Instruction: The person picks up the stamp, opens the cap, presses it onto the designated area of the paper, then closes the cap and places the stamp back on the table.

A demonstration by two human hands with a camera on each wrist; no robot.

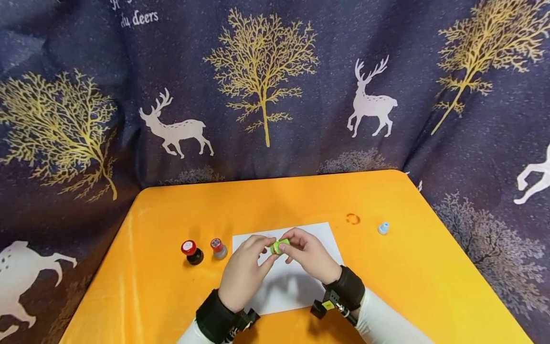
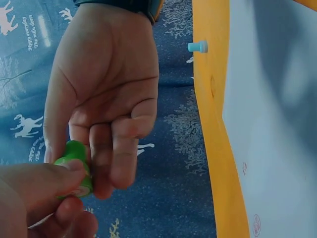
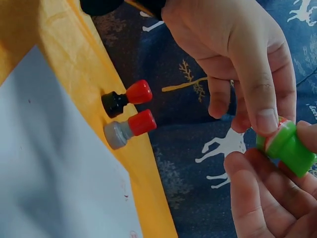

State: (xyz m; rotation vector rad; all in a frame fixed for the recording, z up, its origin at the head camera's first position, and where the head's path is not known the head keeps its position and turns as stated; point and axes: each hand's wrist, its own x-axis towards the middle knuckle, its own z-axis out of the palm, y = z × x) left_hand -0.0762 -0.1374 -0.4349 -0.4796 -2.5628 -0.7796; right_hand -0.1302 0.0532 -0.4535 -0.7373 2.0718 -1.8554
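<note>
Both hands meet over the white paper (image 1: 292, 282) on a small green stamp (image 1: 282, 246). My left hand (image 1: 245, 267) pinches its banded end between thumb and fingers, the thumb (image 3: 265, 116) lying across the pale rim. From the other side, my right hand (image 1: 311, 255) grips the plain green end. In the right wrist view the green stamp (image 3: 292, 148) lies tilted, with some red and white at the end by the left thumb. The right hand's lower fingers (image 2: 121, 158) curl loosely, free of the stamp, in the left wrist view.
Left of the paper stand a red-and-black stamp (image 1: 195, 257) and a red-and-grey stamp (image 1: 220, 251). A light blue stamp-like piece (image 1: 384, 228) and a red ring mark (image 1: 353, 219) are to the right on the orange table (image 1: 150, 286). Faint red prints (image 2: 256, 225) mark the paper.
</note>
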